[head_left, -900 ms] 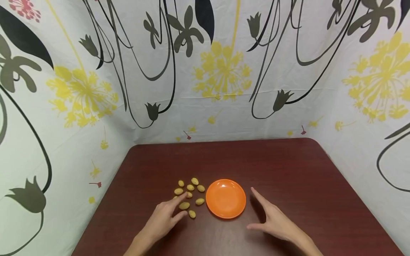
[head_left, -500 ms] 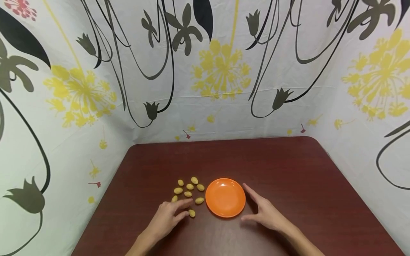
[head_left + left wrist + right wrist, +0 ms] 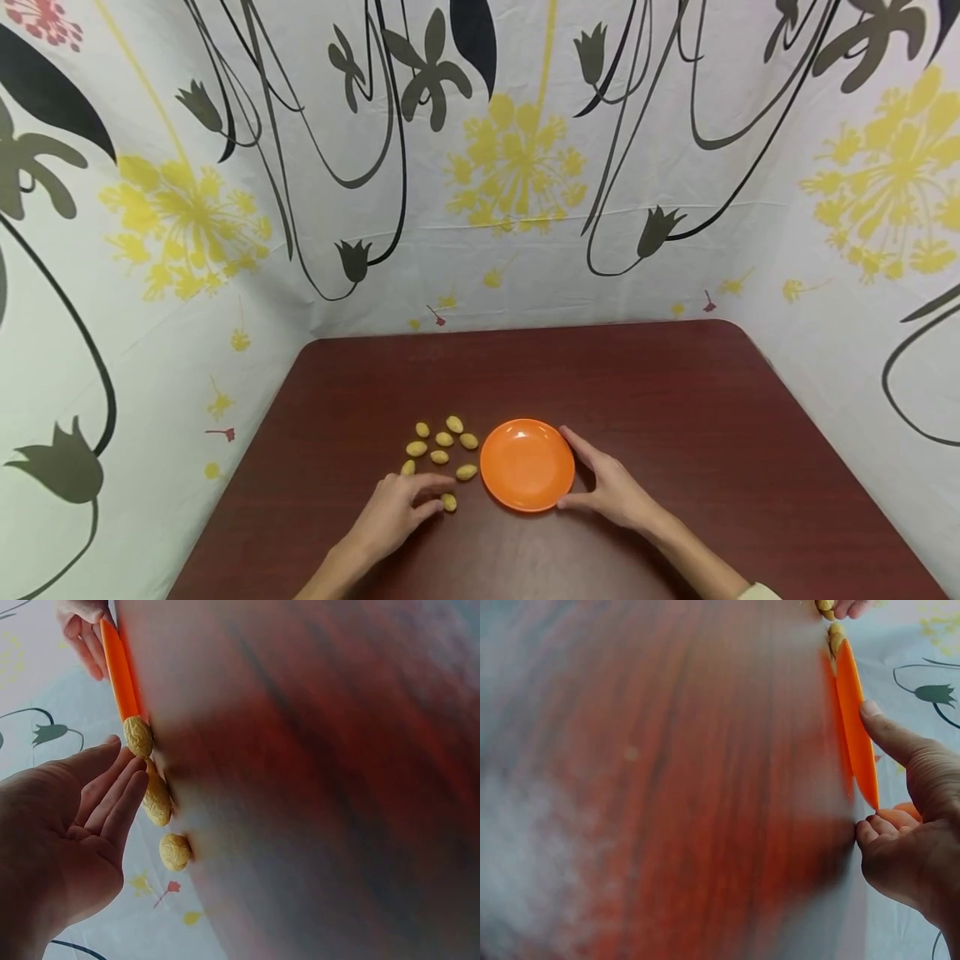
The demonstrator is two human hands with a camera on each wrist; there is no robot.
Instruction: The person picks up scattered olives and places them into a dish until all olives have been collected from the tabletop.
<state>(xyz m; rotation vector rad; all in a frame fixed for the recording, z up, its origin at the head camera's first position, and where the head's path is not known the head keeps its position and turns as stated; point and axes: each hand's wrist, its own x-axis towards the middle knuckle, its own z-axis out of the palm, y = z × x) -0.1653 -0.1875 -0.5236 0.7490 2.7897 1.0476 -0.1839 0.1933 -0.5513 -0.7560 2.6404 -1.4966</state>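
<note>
My left hand [image 3: 393,514] hovers over the near side of a loose group of small, wrinkled, yellow oval pieces that look like nuts or dried fruit. Its fingers are bent a little, and the thumb tip is beside one yellow oval piece [image 3: 449,502]. In the left wrist view thumb and fingertips are apart, close to a yellow piece [image 3: 138,736]; no piece is plainly held. At the right rim of a shallow orange plate [image 3: 527,465] my right hand [image 3: 618,493] grips the edge, thumb on the near side and index finger on the far side. The plate is flat on the table.
More yellow pieces [image 3: 444,439] lie to the left of the plate, one [image 3: 467,472] close to its rim. All rests on a dark reddish-brown table [image 3: 660,392]. A white cloth with flower prints [image 3: 525,283] encloses its back and sides.
My right hand has moved left from beside the plate to its rim. My left hand has shifted slightly right and nearer, now covering a piece seen before. The plate stays put.
</note>
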